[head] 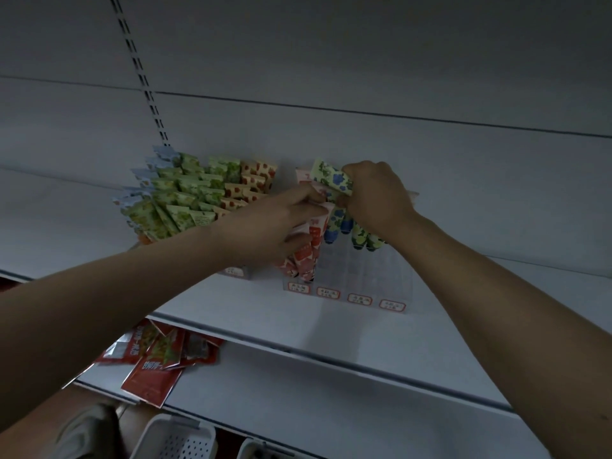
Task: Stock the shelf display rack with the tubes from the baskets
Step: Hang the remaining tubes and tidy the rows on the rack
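1. Two hands at the clear display rack (364, 286) on the upper shelf (265, 313). Right hand (374, 197), grip clenched on several blue-flower tubes (334, 180), crimped ends up, caps (332, 235) pointing down over the rack's middle slots.
2. Left hand (281, 220), grip pinching the red-white tubes (306, 256) in the left column of that rack; looks like it steadies or parts them.
3. Second rack to the left is already packed with green tubes (175, 200) and strawberry tubes (251, 183).
4. Front slots above the price labels (359, 299) look unfilled, so the task reads as partly done.
5. Step in hand, my read: seat the bunch one slot at a time. Best done cap-first, tubes tilted to match the neighbours, letting go only once a cap is in its cell.
6. Risk: dropping the whole bunch would jam or topple the red row.
7. White baskets (178, 438) sit at the bottom edge, contents not visible. Red packets (155, 359) lie on the lower shelf, unrelated.
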A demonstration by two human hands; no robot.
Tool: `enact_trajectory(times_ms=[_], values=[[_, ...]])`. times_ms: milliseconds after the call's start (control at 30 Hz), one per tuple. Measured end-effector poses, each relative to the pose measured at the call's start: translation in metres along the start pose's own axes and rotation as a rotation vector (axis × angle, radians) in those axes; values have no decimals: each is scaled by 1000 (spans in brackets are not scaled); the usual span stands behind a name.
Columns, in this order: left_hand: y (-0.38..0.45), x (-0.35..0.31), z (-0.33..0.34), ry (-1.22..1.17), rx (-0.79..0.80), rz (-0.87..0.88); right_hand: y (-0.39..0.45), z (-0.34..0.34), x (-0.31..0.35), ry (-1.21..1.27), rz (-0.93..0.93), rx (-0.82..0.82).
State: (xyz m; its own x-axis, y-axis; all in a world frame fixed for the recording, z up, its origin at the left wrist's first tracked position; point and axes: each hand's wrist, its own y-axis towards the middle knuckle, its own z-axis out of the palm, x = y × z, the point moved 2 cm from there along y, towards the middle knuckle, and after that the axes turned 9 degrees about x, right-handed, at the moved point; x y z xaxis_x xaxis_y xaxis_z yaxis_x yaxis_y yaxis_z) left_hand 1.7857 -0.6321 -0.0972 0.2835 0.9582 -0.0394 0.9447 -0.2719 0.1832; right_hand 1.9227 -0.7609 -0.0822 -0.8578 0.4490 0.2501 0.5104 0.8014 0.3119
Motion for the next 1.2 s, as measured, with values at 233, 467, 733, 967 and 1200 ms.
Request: enact_trajectory(times_ms=[233, 467, 733, 967, 1200], values=[[-2, -5, -3, 17, 21, -15, -2, -5, 5, -65, -3, 51], [-2, -8, -4, 0, 25, -41, -8, -14, 6, 88, -12, 117], [-2, -9, -5, -2, 31, -67, -17, -42, 17, 328, 91, -132], [-3, -10, -5, 0, 44, -81, -29, -56, 21, 629, 221, 3], [3, -21, -10, 41, 65, -144, -27, -64, 6, 542, 213, -53]])
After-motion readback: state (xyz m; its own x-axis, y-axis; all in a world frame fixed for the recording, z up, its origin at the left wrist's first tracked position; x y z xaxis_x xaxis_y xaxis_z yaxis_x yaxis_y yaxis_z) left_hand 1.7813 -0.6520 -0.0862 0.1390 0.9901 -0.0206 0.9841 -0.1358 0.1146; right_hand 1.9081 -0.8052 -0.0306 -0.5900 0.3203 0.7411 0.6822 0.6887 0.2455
